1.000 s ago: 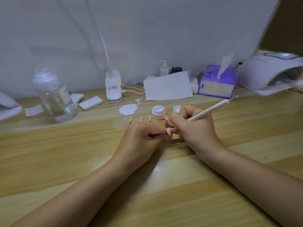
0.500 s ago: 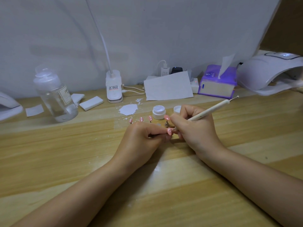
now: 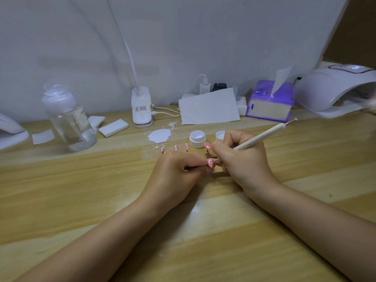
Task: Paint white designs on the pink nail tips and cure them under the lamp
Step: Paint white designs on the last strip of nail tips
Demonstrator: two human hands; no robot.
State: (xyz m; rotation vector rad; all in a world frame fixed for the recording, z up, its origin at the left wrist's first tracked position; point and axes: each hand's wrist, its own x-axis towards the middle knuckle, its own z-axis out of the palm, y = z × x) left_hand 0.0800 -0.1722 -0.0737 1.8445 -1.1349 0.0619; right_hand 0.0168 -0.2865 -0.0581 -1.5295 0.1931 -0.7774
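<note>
My left hand pinches the holder of a pink nail tip that carries white dots. My right hand grips a cream dotting pen, whose working end meets that tip. Behind my hands, three pink tips with white dots stand in a row, and a plain pink tip sits on a metal stand. An open jar of white gel stands beside its lid. The white curing lamp sits at the far right.
A clear bottle stands at the left, near white pads. A clip lamp base, a sheet of paper, a purple tissue box and chargers line the wall. A white smear marks the wooden table.
</note>
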